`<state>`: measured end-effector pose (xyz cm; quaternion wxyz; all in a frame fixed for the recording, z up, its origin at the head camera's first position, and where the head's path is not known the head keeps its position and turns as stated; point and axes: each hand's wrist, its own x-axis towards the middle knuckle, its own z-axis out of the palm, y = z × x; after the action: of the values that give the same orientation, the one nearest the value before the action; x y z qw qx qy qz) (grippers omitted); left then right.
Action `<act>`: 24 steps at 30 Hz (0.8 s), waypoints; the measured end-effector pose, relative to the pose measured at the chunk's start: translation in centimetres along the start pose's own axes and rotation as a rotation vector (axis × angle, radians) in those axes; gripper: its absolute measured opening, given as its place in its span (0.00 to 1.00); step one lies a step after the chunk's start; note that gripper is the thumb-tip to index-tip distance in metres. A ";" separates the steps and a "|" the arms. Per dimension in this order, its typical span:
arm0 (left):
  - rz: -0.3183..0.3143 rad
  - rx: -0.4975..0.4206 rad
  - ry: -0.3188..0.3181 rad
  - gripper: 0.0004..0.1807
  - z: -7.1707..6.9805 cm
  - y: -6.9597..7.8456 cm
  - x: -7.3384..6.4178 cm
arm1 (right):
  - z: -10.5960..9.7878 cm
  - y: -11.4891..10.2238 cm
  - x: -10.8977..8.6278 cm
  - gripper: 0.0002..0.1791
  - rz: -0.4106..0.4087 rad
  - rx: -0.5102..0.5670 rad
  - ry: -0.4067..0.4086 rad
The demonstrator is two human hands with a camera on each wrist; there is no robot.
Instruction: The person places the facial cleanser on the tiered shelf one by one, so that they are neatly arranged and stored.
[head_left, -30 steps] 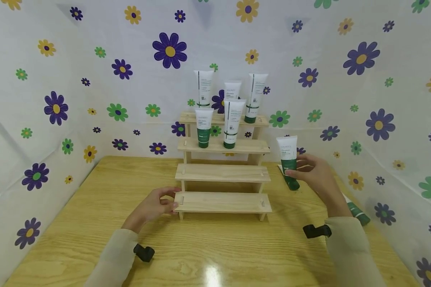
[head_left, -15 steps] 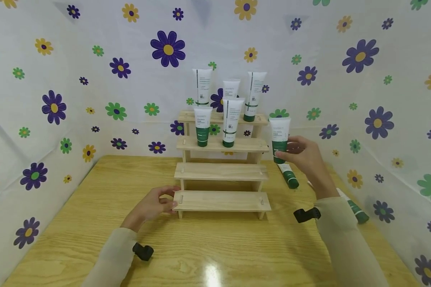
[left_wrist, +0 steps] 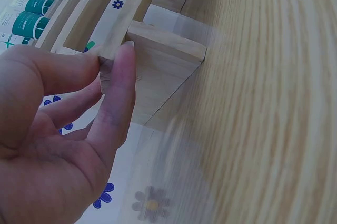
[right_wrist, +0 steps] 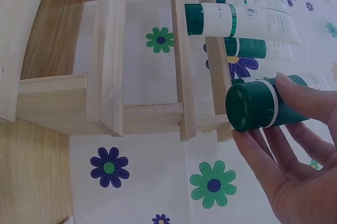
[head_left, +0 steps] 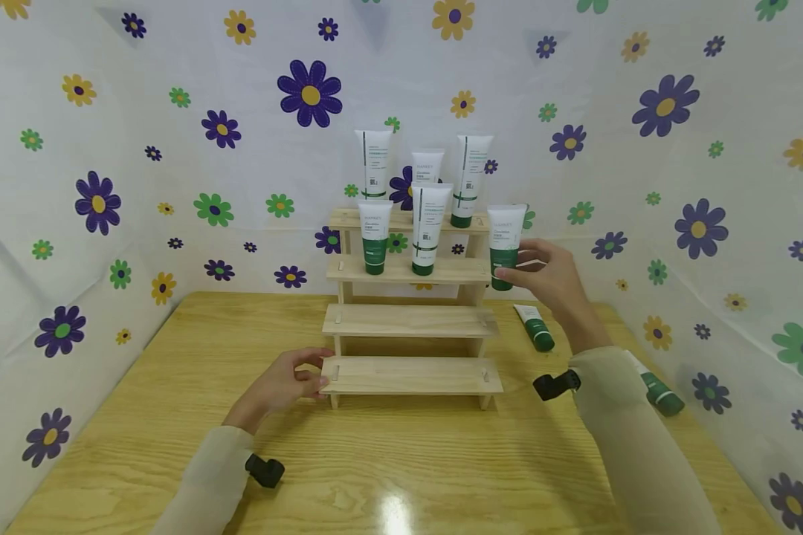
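Here, upright tube, between right fingers

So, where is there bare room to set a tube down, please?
Free: the second-highest shelf, right of its two tubes; both shelves below it; the wooden tabletop between the sleeves. Crowded: the top shelf, holding three tubes.

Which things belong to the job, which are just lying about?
Job, seemingly:
white-and-green tube in right hand
four-tier wooden stand, left hand gripping it
five standing tubes
probably the lying tubes

Background:
floral cloth
wood-grain table
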<state>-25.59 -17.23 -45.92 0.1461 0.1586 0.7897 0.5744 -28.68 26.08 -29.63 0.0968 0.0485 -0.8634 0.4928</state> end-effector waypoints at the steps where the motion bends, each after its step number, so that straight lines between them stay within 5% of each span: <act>1: -0.001 -0.003 0.001 0.28 0.0 0.0 0.0 | 0.1 -0.1 0.2 0.36 0.000 -0.001 -0.002; 24: 0.014 -0.005 -0.008 0.28 -0.2 0.0 0.0 | 2.8 -1.2 4.0 0.35 0.064 0.030 -0.031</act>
<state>-25.66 -17.39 -45.91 0.1456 0.1659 0.7865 0.5768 -32.68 23.08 -29.16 0.0670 0.0299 -0.8585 0.5076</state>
